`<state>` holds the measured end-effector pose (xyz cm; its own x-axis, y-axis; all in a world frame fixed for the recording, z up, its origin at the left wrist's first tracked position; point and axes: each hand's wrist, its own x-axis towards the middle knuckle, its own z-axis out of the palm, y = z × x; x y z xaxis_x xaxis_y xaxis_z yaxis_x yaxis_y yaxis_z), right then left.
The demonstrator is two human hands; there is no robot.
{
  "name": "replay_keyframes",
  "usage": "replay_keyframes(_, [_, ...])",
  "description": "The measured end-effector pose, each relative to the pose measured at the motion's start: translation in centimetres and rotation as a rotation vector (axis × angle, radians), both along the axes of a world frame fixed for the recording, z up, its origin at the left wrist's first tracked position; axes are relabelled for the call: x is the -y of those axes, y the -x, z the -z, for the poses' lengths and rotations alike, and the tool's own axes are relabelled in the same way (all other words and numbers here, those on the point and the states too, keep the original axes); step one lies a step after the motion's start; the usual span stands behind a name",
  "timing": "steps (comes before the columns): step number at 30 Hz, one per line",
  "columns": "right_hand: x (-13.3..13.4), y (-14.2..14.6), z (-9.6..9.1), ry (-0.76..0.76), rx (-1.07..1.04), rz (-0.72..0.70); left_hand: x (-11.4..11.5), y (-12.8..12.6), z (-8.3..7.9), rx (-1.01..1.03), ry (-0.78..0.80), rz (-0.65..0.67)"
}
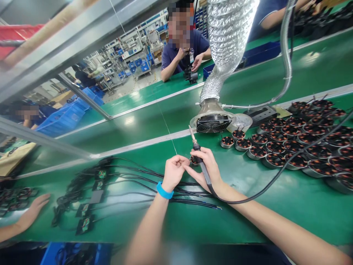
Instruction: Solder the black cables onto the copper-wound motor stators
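Observation:
My right hand [211, 169] is wrapped round the grip of a soldering iron [204, 171], its metal tip pointing up and away toward the fume extractor. From the iron a black cord loops off to the right. My left hand [174, 171], with a blue wristband [164, 190], pinches the lower end of a thin solder wire [171, 138] that hangs from above. Fingers of both hands meet around a small round motor part [194, 160], mostly hidden behind them. Black cables [193, 201] with bare ends lie under my wrists, running left to small green circuit boards [86, 223].
A fume extractor [212, 123] on a silver duct stands just beyond the iron's tip. Several round motor parts with copper windings [275, 147] crowd the right. Another person's hand [37, 206] rests at left; a co-worker [183, 55] sits across. Blue bins [66, 116] stand far left.

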<state>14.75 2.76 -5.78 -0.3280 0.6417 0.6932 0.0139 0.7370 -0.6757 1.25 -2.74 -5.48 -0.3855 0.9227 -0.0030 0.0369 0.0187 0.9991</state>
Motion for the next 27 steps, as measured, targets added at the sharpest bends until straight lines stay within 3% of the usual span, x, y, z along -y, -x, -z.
replay_keyframes(5, [-0.1,-0.2,-0.2,-0.045,-0.005,-0.070,0.3,-0.2,-0.1,-0.070,0.002,0.048])
replay_keyframes(12, [-0.3,-1.6,1.1,0.096,0.057,-0.064,1.2,1.0,-1.4,-0.289,0.090,0.230])
replay_keyframes(16, [-0.2,-1.9,1.9,0.127,0.041,-0.062,1.1,0.8,-1.4,-0.149,0.147,0.270])
replay_keyframes(20, [-0.6,-1.5,2.3,0.135,0.036,-0.062,0.7,0.1,-0.8,-0.020,0.147,0.198])
replay_keyframes(27, [-1.6,-2.3,1.7,0.167,0.010,0.052,-0.3,-1.1,0.8,-0.099,0.020,0.001])
